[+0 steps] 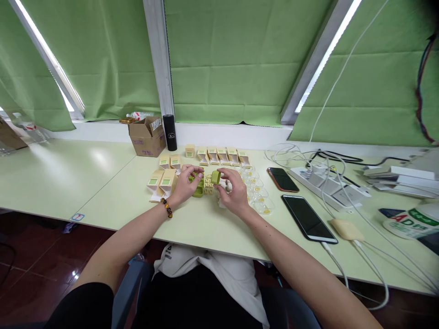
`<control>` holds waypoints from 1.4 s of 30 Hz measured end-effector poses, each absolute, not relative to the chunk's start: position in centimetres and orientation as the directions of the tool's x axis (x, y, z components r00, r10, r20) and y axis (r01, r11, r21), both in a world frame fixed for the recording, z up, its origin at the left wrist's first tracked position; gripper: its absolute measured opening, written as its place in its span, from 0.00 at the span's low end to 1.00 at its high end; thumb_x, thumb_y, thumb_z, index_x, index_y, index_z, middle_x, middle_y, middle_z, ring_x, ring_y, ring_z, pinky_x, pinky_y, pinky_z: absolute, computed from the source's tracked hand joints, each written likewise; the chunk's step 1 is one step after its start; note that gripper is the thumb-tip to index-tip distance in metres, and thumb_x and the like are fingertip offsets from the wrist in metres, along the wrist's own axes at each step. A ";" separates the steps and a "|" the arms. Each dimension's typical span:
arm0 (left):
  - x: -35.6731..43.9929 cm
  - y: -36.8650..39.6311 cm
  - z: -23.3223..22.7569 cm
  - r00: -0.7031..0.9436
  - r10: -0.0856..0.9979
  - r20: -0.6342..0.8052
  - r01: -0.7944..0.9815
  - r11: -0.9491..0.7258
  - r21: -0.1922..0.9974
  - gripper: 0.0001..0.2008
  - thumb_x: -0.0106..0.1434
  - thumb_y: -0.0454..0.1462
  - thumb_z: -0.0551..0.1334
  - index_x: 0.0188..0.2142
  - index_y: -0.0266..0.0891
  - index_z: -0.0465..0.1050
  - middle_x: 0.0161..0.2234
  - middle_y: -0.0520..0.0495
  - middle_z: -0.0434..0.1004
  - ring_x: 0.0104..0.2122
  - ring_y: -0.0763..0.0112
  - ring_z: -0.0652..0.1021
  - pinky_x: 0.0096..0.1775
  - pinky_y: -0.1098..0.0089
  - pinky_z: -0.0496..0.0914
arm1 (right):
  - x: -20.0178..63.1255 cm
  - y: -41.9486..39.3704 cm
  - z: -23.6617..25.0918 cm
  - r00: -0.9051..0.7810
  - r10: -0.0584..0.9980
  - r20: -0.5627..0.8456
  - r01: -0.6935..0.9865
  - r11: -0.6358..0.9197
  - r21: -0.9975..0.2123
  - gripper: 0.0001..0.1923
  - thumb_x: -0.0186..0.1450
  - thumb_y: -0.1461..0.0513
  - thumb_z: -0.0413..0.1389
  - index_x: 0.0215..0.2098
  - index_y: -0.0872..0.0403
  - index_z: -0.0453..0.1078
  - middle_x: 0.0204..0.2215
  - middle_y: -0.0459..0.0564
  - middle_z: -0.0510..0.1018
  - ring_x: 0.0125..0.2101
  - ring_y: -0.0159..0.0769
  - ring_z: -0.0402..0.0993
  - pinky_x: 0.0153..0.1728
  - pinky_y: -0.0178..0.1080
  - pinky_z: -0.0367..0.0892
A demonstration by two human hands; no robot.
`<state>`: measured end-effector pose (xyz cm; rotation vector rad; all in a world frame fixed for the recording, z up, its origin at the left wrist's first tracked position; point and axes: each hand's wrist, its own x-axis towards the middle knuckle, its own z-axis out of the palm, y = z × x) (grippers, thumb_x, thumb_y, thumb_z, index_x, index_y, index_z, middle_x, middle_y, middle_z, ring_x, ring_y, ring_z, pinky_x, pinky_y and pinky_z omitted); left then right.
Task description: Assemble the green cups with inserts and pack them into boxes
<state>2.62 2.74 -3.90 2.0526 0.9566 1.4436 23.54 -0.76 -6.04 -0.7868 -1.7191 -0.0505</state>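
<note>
My left hand [187,183], with a bead bracelet on the wrist, grips a small green piece [196,176] over the pale green table [113,187]. My right hand [232,191] holds a small green cap-like part [216,177] between thumb and fingers, close to the left hand. Between the hands lie small cream cubes [207,183] and another green piece [198,192]. Small cream boxes with green labels [163,181] lie left of my hands, and a row of open ones [221,156] stands behind. Clear plastic trays [259,195] lie to the right.
A cardboard box [148,136] and a black cylinder [169,132] stand near the window sill. Two phones [282,179] [308,218] lie to the right, beside a power strip [329,186] with white cables. Papers and a printed bag [411,221] sit at the far right.
</note>
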 end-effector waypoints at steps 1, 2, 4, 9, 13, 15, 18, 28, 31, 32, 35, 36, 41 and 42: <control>2.6 2.6 -3.7 0.220 0.732 0.645 0.292 -0.680 0.672 0.11 0.71 0.40 0.62 0.49 0.39 0.78 0.46 0.40 0.77 0.53 0.57 0.73 0.53 0.58 0.72 | 23.6 -0.8 -6.0 -0.093 0.467 0.879 0.536 0.768 -0.352 0.23 0.70 0.63 0.60 0.63 0.47 0.70 0.54 0.59 0.78 0.54 0.52 0.76 0.48 0.55 0.82; 2.5 2.4 -3.6 0.240 0.704 0.669 0.301 -0.709 0.638 0.12 0.71 0.40 0.63 0.52 0.40 0.77 0.47 0.39 0.78 0.56 0.56 0.72 0.56 0.56 0.71 | 23.6 -0.8 -6.0 -0.103 0.462 0.881 0.547 0.766 -0.338 0.24 0.70 0.63 0.60 0.64 0.47 0.70 0.54 0.59 0.77 0.55 0.52 0.76 0.49 0.56 0.81; 2.5 1.9 -3.3 0.296 0.636 0.713 0.307 -0.770 0.559 0.16 0.70 0.40 0.65 0.56 0.41 0.75 0.49 0.39 0.80 0.59 0.53 0.68 0.60 0.52 0.68 | 23.6 -0.8 -6.0 -0.129 0.447 0.885 0.567 0.765 -0.305 0.26 0.71 0.63 0.58 0.66 0.46 0.69 0.54 0.59 0.75 0.55 0.52 0.76 0.51 0.57 0.80; 2.9 1.8 -3.6 0.401 0.516 0.757 0.315 -0.853 0.415 0.23 0.68 0.43 0.69 0.60 0.42 0.73 0.54 0.38 0.79 0.61 0.48 0.67 0.65 0.44 0.64 | 23.6 -0.5 -6.4 -0.209 0.419 0.883 0.567 0.788 -0.239 0.28 0.72 0.64 0.56 0.70 0.46 0.63 0.55 0.60 0.76 0.55 0.52 0.77 0.50 0.55 0.80; 3.0 2.2 -4.2 0.414 0.509 0.755 0.325 -0.857 0.400 0.23 0.68 0.44 0.70 0.60 0.43 0.74 0.54 0.38 0.78 0.62 0.48 0.67 0.64 0.44 0.65 | 23.7 -0.4 -6.4 -0.236 0.366 0.900 0.545 0.817 -0.189 0.19 0.73 0.64 0.56 0.62 0.48 0.68 0.53 0.60 0.78 0.55 0.50 0.78 0.50 0.54 0.80; 3.0 2.3 -4.3 0.408 0.504 0.761 0.318 -0.860 0.399 0.23 0.68 0.44 0.70 0.60 0.43 0.75 0.54 0.38 0.78 0.61 0.49 0.68 0.63 0.45 0.67 | 23.7 -0.4 -6.4 -0.246 0.354 0.902 0.553 0.816 -0.169 0.14 0.73 0.64 0.56 0.56 0.49 0.72 0.53 0.61 0.78 0.55 0.50 0.78 0.52 0.54 0.80; 3.0 2.4 -4.3 0.390 0.495 0.776 0.304 -0.865 0.399 0.22 0.67 0.44 0.70 0.59 0.42 0.76 0.52 0.38 0.79 0.60 0.50 0.69 0.62 0.46 0.68 | 23.8 -0.5 -6.4 -0.256 0.364 0.896 0.565 0.808 -0.167 0.12 0.73 0.64 0.56 0.54 0.49 0.74 0.54 0.62 0.77 0.54 0.50 0.78 0.50 0.54 0.80; 3.0 2.4 -4.2 0.356 0.452 0.818 0.302 -0.884 0.357 0.21 0.66 0.46 0.71 0.55 0.42 0.79 0.50 0.38 0.82 0.57 0.50 0.72 0.60 0.45 0.69 | 23.7 -0.6 -6.0 -0.316 0.321 0.893 0.569 0.817 -0.093 0.16 0.76 0.64 0.51 0.58 0.48 0.72 0.55 0.61 0.75 0.50 0.48 0.77 0.46 0.51 0.80; 3.0 2.6 -4.4 0.349 0.413 0.841 0.296 -0.900 0.319 0.21 0.66 0.46 0.72 0.56 0.41 0.79 0.50 0.38 0.83 0.57 0.51 0.72 0.60 0.45 0.70 | 23.6 -0.6 -5.8 -0.346 0.313 0.885 0.575 0.816 -0.064 0.16 0.76 0.65 0.49 0.58 0.50 0.71 0.54 0.62 0.75 0.49 0.48 0.75 0.45 0.51 0.79; 3.0 2.6 -4.4 0.346 0.394 0.851 0.290 -0.908 0.302 0.21 0.66 0.45 0.72 0.56 0.41 0.79 0.50 0.38 0.83 0.56 0.51 0.72 0.59 0.46 0.70 | 23.6 -0.6 -5.8 -0.349 0.311 0.884 0.573 0.817 -0.061 0.16 0.76 0.65 0.49 0.58 0.50 0.71 0.54 0.62 0.75 0.49 0.49 0.75 0.45 0.52 0.79; 2.9 2.8 -4.5 0.351 0.370 0.860 0.282 -0.918 0.279 0.20 0.67 0.44 0.71 0.57 0.42 0.79 0.50 0.39 0.83 0.57 0.52 0.72 0.59 0.47 0.71 | 23.6 -0.5 -6.0 -0.329 0.301 0.895 0.562 0.824 -0.071 0.16 0.76 0.65 0.50 0.59 0.48 0.71 0.55 0.61 0.74 0.49 0.48 0.75 0.46 0.52 0.79; 2.9 2.8 -4.5 0.354 0.374 0.857 0.286 -0.916 0.281 0.20 0.67 0.44 0.71 0.57 0.42 0.79 0.50 0.39 0.83 0.57 0.51 0.72 0.59 0.47 0.71 | 23.7 -0.4 -6.1 -0.318 0.297 0.900 0.559 0.826 -0.075 0.16 0.76 0.65 0.51 0.60 0.48 0.71 0.56 0.61 0.74 0.49 0.48 0.76 0.46 0.52 0.79; 2.9 2.7 -4.3 0.355 0.376 0.856 0.286 -0.915 0.283 0.20 0.68 0.44 0.71 0.57 0.42 0.78 0.49 0.38 0.83 0.56 0.52 0.73 0.58 0.47 0.71 | 23.7 -0.4 -6.4 -0.286 0.314 0.905 0.551 0.827 -0.113 0.14 0.75 0.64 0.53 0.57 0.47 0.73 0.56 0.60 0.75 0.51 0.48 0.77 0.46 0.52 0.80; 2.9 2.6 -4.3 0.354 0.367 0.860 0.280 -0.919 0.277 0.20 0.68 0.44 0.71 0.57 0.42 0.78 0.49 0.38 0.83 0.56 0.52 0.73 0.58 0.47 0.71 | 23.7 -0.5 -6.4 -0.282 0.322 0.904 0.549 0.827 -0.123 0.14 0.75 0.64 0.53 0.56 0.47 0.74 0.56 0.60 0.75 0.51 0.48 0.77 0.46 0.52 0.80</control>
